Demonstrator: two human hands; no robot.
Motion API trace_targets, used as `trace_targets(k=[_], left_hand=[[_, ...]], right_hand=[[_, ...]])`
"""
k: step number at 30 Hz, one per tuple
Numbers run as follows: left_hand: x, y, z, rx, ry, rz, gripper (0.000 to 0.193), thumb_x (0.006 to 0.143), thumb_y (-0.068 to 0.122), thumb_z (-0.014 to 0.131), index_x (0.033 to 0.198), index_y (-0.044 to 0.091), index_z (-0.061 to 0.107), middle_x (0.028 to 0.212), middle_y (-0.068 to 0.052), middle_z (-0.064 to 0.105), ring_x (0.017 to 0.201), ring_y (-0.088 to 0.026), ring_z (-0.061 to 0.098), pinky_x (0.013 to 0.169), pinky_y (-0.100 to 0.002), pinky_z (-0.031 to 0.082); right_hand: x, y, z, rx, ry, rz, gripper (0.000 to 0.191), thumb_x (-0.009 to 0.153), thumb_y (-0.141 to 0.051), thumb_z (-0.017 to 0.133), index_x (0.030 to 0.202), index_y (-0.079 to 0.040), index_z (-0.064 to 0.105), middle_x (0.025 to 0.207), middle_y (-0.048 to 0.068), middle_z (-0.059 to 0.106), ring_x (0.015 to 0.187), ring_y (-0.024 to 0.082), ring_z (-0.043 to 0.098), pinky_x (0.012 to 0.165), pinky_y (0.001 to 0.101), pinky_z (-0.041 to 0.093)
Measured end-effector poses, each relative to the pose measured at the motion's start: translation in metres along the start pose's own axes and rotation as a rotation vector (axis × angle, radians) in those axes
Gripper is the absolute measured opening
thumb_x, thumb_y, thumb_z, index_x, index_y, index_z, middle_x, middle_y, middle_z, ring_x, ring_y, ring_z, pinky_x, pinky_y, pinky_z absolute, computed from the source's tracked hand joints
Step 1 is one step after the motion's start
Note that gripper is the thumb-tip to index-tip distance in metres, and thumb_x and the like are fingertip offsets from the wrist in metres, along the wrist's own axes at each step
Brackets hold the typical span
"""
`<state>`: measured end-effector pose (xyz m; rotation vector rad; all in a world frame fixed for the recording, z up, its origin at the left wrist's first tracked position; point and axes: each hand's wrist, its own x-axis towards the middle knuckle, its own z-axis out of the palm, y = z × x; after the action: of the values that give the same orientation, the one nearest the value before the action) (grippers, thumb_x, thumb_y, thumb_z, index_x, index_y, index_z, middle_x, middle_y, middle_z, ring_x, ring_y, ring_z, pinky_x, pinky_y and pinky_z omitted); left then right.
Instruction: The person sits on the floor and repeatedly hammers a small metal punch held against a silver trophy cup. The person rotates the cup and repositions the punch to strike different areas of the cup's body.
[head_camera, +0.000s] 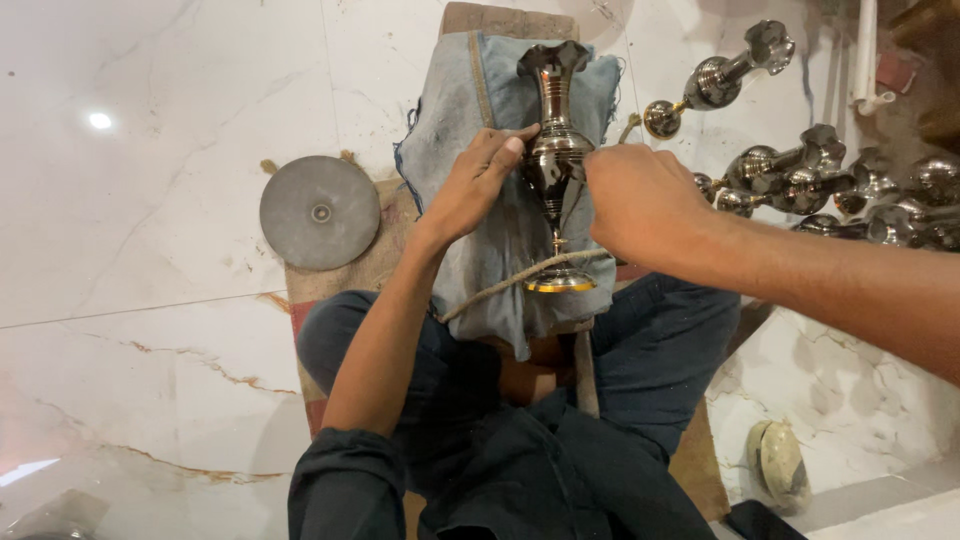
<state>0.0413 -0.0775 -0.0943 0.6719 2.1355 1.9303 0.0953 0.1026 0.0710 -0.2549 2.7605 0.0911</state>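
A dark polished metal vase (553, 150) with a flared, scalloped mouth and a gold-rimmed foot lies lengthwise on a worn blue denim cloth (470, 110), mouth pointing away from the person, who sits on the floor with knees spread. The cloth pads the block beneath it, so the shiny surface rests on fabric rather than on anything hard.

The left hand (475, 185) presses on the vase's bulbous belly from the side, fingers curled over it — a steadying grip that keeps the round body from rolling. The right hand (640, 200) is closed in a fist just beside the belly on the other side; it seems to pinch a small tool or rag against the metal, though the fist hides what is inside. The two hands sit close together, one on each flank of the vase.

A rope (520, 275) runs across the narrow stem above the foot, apparently binding the piece down.

A grey round disc (320, 212) lies flat on burlap (350, 280) to the left. To the right, on the white marble floor (150, 200), similar finished vases (800, 180) lie in a cluster, apart from the work.
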Motion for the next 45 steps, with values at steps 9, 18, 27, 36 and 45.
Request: trace_targets(k=[9, 18, 27, 36, 45], left_hand=[[-0.001, -0.004, 0.001, -0.016, -0.026, -0.036, 0.057, 0.107, 0.049, 0.04, 0.147, 0.014, 0.06, 0.108, -0.01, 0.055, 0.104, -0.023, 0.057, 0.099, -0.037, 0.046], [-0.002, -0.002, 0.002, 0.015, 0.01, -0.001, 0.048, 0.108, 0.038, 0.045, 0.145, 0.011, 0.062, 0.106, -0.012, 0.056, 0.106, -0.025, 0.058, 0.102, -0.035, 0.046], [-0.033, 0.005, 0.006, -0.059, 0.432, -0.075, 0.042, 0.105, 0.038, 0.055, 0.127, 0.004, 0.068, 0.111, -0.012, 0.073, 0.101, -0.021, 0.071, 0.087, -0.035, 0.056], [-0.168, -0.001, -0.032, 0.494, 0.77, -0.27, 0.023, 0.1, 0.017, 0.071, 0.113, -0.001, 0.063, 0.09, -0.015, 0.064, 0.076, -0.027, 0.063, 0.068, -0.04, 0.051], [-0.19, -0.013, 0.003, 0.992, 0.34, -0.309, 0.009, 0.084, 0.009, 0.065, 0.092, 0.01, 0.069, 0.091, -0.01, 0.067, 0.082, -0.035, 0.066, 0.069, -0.05, 0.049]], right_hand=[[0.006, -0.007, -0.003, 0.105, -0.091, 0.143, 0.024, 0.075, -0.004, 0.067, 0.096, 0.006, 0.066, 0.087, 0.029, 0.07, 0.086, 0.047, 0.071, 0.076, 0.0535, 0.058], [-0.028, -0.034, 0.043, -0.466, 0.047, -0.16, 0.042, 0.076, -0.005, 0.07, 0.113, 0.012, 0.064, 0.103, 0.019, 0.061, 0.084, 0.033, 0.067, 0.058, 0.0371, 0.061], [-0.036, 0.033, 0.039, -0.808, 0.204, -0.593, 0.053, 0.083, -0.009, 0.07, 0.133, 0.007, 0.06, 0.099, 0.007, 0.056, 0.084, 0.02, 0.06, 0.054, 0.0257, 0.059], [-0.036, 0.071, 0.1, 0.306, 0.436, -0.233, 0.051, 0.096, -0.005, 0.067, 0.145, 0.0, 0.055, 0.101, 0.015, 0.06, 0.083, 0.028, 0.064, 0.072, 0.0391, 0.055], [0.023, 0.113, 0.222, 0.324, 0.407, -0.018, 0.069, 0.081, 0.006, 0.066, 0.148, -0.008, 0.055, 0.125, 0.021, 0.063, 0.113, 0.046, 0.06, 0.096, 0.0511, 0.051]])
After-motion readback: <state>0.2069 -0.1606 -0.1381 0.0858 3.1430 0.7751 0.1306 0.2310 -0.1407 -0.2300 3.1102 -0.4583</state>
